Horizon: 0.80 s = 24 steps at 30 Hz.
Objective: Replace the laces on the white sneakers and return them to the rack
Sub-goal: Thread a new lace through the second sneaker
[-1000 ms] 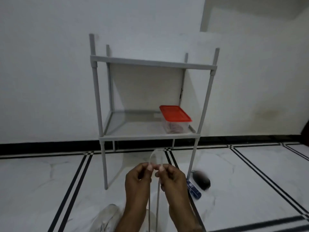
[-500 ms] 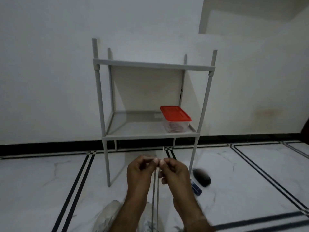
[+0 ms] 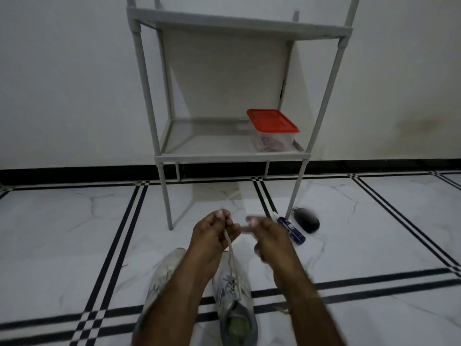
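Note:
Two white sneakers lie on the floor below my arms: the right sneaker [image 3: 234,303] points away from me, and the left sneaker [image 3: 162,273] is partly hidden by my left forearm. A white lace [image 3: 231,255] rises taut from the right sneaker's eyelets into my left hand [image 3: 212,233], which pinches it. My right hand [image 3: 267,236] is blurred, a short way to the right of the left hand, fingers curled; I cannot tell whether it holds any lace. The grey two-shelf rack [image 3: 232,158] stands against the wall ahead.
A clear box with a red lid [image 3: 272,128] sits on the rack's lower shelf at the right. On the floor by the rack's front right leg lie a blue tube [image 3: 291,229] and a black computer mouse [image 3: 306,219]. The floor is white marble with black stripes.
The camera has tilted down, showing both sneakers. My hands, which were pinched together on the lace, have separated; the right one moved rightward and the left keeps the lace.

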Each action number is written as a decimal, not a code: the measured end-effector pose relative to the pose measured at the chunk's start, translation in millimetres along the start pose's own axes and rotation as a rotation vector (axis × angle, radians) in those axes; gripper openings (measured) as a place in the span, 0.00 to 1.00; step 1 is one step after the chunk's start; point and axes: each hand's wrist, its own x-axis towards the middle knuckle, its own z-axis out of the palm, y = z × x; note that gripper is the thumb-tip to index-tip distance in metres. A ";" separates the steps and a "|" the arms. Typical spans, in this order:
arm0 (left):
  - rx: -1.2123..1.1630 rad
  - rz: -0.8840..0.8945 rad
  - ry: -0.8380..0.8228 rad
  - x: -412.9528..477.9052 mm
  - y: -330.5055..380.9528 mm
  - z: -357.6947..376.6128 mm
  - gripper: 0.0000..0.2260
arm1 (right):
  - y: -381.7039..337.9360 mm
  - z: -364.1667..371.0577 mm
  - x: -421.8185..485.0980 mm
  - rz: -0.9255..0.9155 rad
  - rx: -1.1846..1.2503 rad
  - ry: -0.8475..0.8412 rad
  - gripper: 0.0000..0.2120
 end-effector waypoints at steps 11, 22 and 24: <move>0.428 -0.186 -0.038 -17.2 -54.1 -38.4 0.26 | 58.6 17.4 -8.9 -0.006 0.000 -0.060 0.08; 0.342 -0.216 0.149 -9.7 -98.8 -51.8 0.09 | 144.7 5.3 -21.4 0.182 -0.278 -0.155 0.03; 0.376 -0.198 0.235 -3.6 -109.6 -54.6 0.08 | 158.3 5.1 -19.5 0.168 -0.327 -0.045 0.07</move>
